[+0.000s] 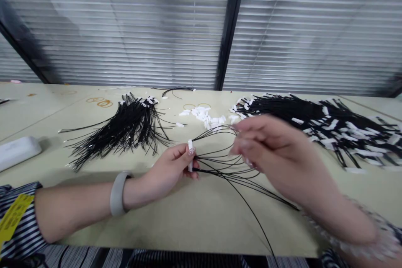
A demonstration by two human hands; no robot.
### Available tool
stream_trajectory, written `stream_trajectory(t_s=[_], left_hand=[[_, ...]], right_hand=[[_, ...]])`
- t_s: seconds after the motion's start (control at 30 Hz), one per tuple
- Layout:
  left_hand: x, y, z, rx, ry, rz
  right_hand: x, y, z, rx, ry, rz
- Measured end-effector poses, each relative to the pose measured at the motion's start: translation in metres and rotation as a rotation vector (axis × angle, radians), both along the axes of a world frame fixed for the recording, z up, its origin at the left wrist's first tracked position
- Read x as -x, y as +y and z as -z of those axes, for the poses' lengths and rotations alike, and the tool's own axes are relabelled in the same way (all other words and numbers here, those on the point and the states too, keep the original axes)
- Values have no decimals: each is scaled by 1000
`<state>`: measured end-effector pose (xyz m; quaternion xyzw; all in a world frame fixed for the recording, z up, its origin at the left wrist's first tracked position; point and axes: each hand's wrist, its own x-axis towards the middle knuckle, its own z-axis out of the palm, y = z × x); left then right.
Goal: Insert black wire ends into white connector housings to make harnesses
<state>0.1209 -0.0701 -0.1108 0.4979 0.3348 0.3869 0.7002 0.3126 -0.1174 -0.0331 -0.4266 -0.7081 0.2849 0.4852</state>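
Note:
My left hand point(171, 165) pinches a white connector point(190, 155) between thumb and fingers, held upright over the table's middle. Thin black wires point(220, 172) fan out from the connector to the right. My right hand point(270, 150), slightly blurred, has its fingers pinched on the upper wires, which bow in a loop between the two hands. Lower wires run free beneath my right hand, and one curves down over the table's front edge. Behind my hands lies a pile of small white connectors point(209, 118).
On the left of the table point(188, 217) lies a bundle of black wires point(125, 127), with rubber bands point(104, 103) behind it and a white device point(19, 153) at the left edge. A larger pile of wired connectors point(292, 109) spreads at the right. Blinds point(141, 29) stand behind.

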Motion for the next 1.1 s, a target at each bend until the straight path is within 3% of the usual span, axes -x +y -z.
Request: stream_trajectory(t_s=[0.07, 0.17, 0.5, 0.77, 1.1], left_hand=[[2, -1, 0, -29, 11, 43], [6, -2, -1, -46, 4, 103], [9, -4, -1, -123, 49, 220], [10, -4, 1, -141, 48, 242], [9, -5, -1, -139, 68, 250]], right_hand=[[4, 4, 7, 23, -262, 11], [8, 11, 15, -26, -407, 83], [7, 16, 25, -114, -456, 112], [8, 19, 26, -219, -470, 106], [6, 16, 22, -221, -481, 27]])
